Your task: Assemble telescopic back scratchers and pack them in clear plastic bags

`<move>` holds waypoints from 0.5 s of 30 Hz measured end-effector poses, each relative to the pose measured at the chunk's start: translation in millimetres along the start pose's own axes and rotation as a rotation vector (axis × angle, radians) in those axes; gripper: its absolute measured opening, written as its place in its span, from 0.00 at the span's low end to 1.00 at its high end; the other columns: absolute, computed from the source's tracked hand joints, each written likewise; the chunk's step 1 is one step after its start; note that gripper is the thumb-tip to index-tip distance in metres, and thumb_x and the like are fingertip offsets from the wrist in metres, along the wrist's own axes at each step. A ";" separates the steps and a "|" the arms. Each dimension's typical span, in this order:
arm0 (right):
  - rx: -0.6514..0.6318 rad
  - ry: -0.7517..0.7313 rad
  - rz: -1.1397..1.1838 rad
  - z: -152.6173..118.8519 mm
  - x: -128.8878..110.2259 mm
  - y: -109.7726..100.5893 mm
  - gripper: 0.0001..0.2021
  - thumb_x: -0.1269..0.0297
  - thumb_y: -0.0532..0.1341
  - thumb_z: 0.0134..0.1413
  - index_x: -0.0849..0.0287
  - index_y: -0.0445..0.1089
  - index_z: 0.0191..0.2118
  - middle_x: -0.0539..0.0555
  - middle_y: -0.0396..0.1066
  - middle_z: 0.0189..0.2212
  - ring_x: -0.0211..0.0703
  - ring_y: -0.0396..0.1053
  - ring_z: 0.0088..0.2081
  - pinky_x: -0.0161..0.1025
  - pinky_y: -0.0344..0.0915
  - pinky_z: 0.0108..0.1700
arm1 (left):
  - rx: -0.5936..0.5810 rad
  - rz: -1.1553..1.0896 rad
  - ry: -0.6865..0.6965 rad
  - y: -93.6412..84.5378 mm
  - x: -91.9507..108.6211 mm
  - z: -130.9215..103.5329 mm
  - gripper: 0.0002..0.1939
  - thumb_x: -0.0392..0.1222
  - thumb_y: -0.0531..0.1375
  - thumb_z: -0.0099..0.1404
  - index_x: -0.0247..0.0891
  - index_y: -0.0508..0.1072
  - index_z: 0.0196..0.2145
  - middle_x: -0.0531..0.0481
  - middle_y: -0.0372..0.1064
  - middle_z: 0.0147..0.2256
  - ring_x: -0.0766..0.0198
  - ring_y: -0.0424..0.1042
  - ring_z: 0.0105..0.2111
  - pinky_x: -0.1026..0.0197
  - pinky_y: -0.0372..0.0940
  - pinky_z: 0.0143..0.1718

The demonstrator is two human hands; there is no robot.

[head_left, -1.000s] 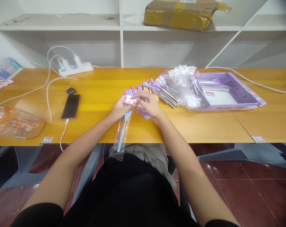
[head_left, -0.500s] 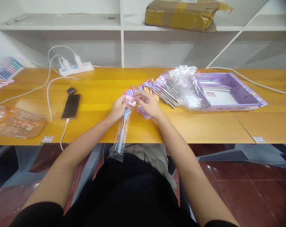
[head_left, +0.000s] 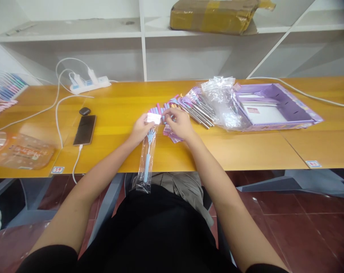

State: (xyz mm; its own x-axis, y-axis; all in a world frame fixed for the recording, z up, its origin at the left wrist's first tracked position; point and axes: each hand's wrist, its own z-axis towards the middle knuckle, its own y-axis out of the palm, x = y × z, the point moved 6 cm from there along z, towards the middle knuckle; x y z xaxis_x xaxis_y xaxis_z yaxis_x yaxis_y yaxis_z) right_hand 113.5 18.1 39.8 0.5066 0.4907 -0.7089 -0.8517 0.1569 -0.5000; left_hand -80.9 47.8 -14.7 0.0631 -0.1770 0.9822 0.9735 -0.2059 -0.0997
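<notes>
A light-blue hand-shaped back scratcher (head_left: 147, 161) hangs in a clear plastic bag (head_left: 140, 181), its claw end up and the bag's bottom past the table edge. My left hand (head_left: 141, 129) pinches the top of this bag together with a small white card (head_left: 154, 118). At the card's right edge, my right hand (head_left: 179, 123) has its fingers curled and thumb near the index finger; whether they grip the card I cannot make out. Beneath the right hand lies a stack of pink printed cards (head_left: 172, 135). Just behind are more back scratchers (head_left: 198, 112) with steel rods and coloured handles.
Clear empty bags (head_left: 224, 108) are heaped beside a purple box (head_left: 285, 123) at right. To the left lie a phone (head_left: 85, 130) on a charging cable, a dark earbud case (head_left: 84, 111), a power strip (head_left: 90, 85) and an orange pouch (head_left: 32, 151). A taped parcel (head_left: 213, 17) sits on the shelf.
The card at the bag's top has turned from its pink side to a white face. My right fingers have shifted slightly right, off the card's front to its edge.
</notes>
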 end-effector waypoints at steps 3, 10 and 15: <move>-0.082 0.154 0.134 -1.7 5.6 5.3 0.08 0.58 0.63 0.71 0.55 0.75 0.42 0.52 0.79 0.33 0.44 0.72 0.32 0.44 0.71 0.40 | 0.037 -0.032 0.053 -3.7 -1.4 2.9 0.20 0.37 0.73 0.63 0.39 0.76 0.51 0.45 0.84 0.48 0.55 0.83 0.48 0.55 0.76 0.52; -0.680 0.405 0.563 -27.1 -11.4 49.5 0.22 0.42 0.76 0.62 0.56 0.75 0.45 0.54 0.85 0.41 0.31 0.67 0.18 0.34 0.50 0.14 | 0.251 -0.046 0.232 -30.9 -1.6 8.2 0.23 0.43 0.72 0.69 0.43 0.70 0.57 0.42 0.80 0.57 0.53 0.83 0.56 0.50 0.78 0.59; -0.848 0.436 0.740 -40.5 -26.0 74.3 0.25 0.48 0.81 0.54 0.58 0.74 0.43 0.46 0.79 0.27 0.29 0.64 0.17 0.31 0.51 0.13 | 0.375 -0.066 0.294 -43.4 -0.9 9.8 0.25 0.50 0.73 0.71 0.45 0.69 0.58 0.41 0.77 0.59 0.52 0.80 0.60 0.49 0.76 0.63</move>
State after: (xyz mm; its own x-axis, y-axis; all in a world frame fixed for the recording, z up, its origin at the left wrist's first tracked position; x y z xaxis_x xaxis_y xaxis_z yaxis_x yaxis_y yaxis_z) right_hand 42.5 -17.7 0.9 0.0754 -0.1321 -0.9884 -0.6790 -0.7327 0.0461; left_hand -121.0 66.3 -9.6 -0.0133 -0.4508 0.8925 0.9889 0.1263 0.0785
